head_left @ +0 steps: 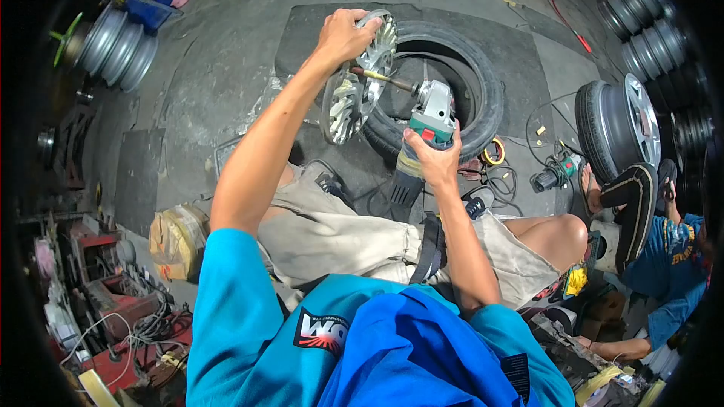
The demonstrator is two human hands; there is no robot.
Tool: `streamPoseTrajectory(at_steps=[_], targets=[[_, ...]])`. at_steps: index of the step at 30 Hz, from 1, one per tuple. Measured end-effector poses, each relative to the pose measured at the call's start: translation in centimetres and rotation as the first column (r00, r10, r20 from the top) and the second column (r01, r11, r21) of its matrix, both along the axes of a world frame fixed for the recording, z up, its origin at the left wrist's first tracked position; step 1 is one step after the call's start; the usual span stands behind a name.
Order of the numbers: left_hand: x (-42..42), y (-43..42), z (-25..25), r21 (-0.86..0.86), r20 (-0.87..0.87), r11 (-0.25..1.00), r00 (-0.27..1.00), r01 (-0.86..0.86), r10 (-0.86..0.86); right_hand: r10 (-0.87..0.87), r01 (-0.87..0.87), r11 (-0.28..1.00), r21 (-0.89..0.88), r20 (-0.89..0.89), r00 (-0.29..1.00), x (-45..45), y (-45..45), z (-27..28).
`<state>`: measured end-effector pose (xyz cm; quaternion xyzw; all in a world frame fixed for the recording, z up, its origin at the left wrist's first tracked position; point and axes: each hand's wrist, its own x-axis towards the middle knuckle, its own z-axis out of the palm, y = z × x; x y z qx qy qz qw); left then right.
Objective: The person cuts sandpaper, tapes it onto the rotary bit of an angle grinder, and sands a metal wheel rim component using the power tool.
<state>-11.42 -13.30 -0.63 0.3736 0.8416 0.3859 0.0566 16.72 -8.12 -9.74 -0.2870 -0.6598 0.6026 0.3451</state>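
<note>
A silver alloy wheel (pixel 381 49) with many spokes stands tilted on its edge in front of me. My left hand (pixel 347 35) is closed over the top of its rim. My right hand (pixel 437 157) is wrapped round a green and black angle grinder (pixel 435 98) with a silver head. From that head a long thin shaft (pixel 385 78) points left into the wheel's spokes; whether its tip touches them I cannot tell. Behind the grinder a black tyre (pixel 492 98) lies flat on the floor mat.
Right of the tyre are a roll of yellow tape (pixel 494 152), loose cables and another green grinder (pixel 554 173). A tyred wheel (pixel 618 128) stands farther right, near a co-worker in a blue shirt (pixel 664 256). Stacked rims (pixel 648 45) line the right; a wrapped bundle (pixel 178 241) sits left.
</note>
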Motion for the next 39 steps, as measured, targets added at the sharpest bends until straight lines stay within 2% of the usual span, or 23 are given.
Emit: streamPoseTrajectory(at_steps=[4, 7, 9, 11, 13, 17, 20, 22, 27, 29, 33, 35, 39], targets=[[-0.9, 0.0, -0.5, 0.01, -0.029, 0.999, 0.999, -0.032, 0.032, -0.001, 0.003, 0.995, -0.102, 0.019, 1.0, 0.7, 0.1, -2.2], [-1.2, 0.0, -0.1, -0.029, 0.053, 0.999, 0.998, -0.026, 0.028, 0.071, -0.063, 0.985, -0.161, 0.041, 0.997, 1.8, 0.0, -0.9], [-1.4, 0.3, -0.5, -0.028, 0.013, 0.999, 0.999, -0.043, 0.043, 0.016, -0.012, 0.999, -0.043, 0.078, 0.997, 1.8, -0.6, -0.3], [-1.1, 0.4, -0.7, -0.01, 0.015, 0.999, 0.998, -0.053, 0.053, 0.009, -0.004, 0.998, -0.063, 0.072, 0.997, 1.5, -0.9, 0.0], [-0.9, 0.5, -0.4, 0.01, 0.019, 0.998, 0.998, -0.06, 0.06, 0.006, -0.006, 1.0, -0.003, 0.07, 0.998, 1.5, -0.7, -0.5], [-1.1, 0.0, 0.1, -0.019, 0.061, 0.998, 0.996, -0.062, 0.063, -0.01, 0.009, 1.0, 0.012, 0.07, 0.997, 1.6, -0.7, -0.4], [-1.7, -0.3, 0.0, -0.008, 0.09, 0.996, 0.992, -0.09, 0.09, 0.066, -0.061, 0.993, -0.103, 0.048, 0.997, 2.0, -0.5, -1.4], [-1.9, -0.1, -0.1, -0.002, 0.123, 0.993, 0.985, -0.12, 0.119, 0.064, -0.066, 0.998, 0.019, 0.082, 0.995, 2.2, -0.6, -1.7], [-2.8, -0.2, -0.3, -0.012, 0.081, 0.99, 0.986, -0.142, 0.143, 0.017, -0.015, 1.0, -0.022, 0.115, 0.993, 1.7, -1.2, -0.5], [-3.1, -0.2, -0.5, -0.015, 0.084, 0.99, 0.986, -0.142, 0.143, 0.049, -0.046, 0.998, -0.035, 0.095, 0.994, 1.7, -0.9, -1.1], [-4.9, -0.4, -1.7, 0.028, 0.167, 0.989, 0.976, -0.146, 0.139, 0.028, -0.026, 0.999, -0.027, 0.058, 0.998, 1.4, -1.0, -1.3], [-5.8, -1.0, -1.5, 0.009, 0.301, 0.982, 0.937, -0.188, 0.177, 0.043, -0.042, 0.999, -0.022, 0.075, 0.996, 1.5, -0.8, -1.5], [-11.5, -2.9, -5.0, -0.011, 0.308, 0.966, 0.918, -0.257, 0.248, 0.022, -0.02, 1.0, -0.018, 0.126, 0.992, 2.5, -0.1, -2.2]])
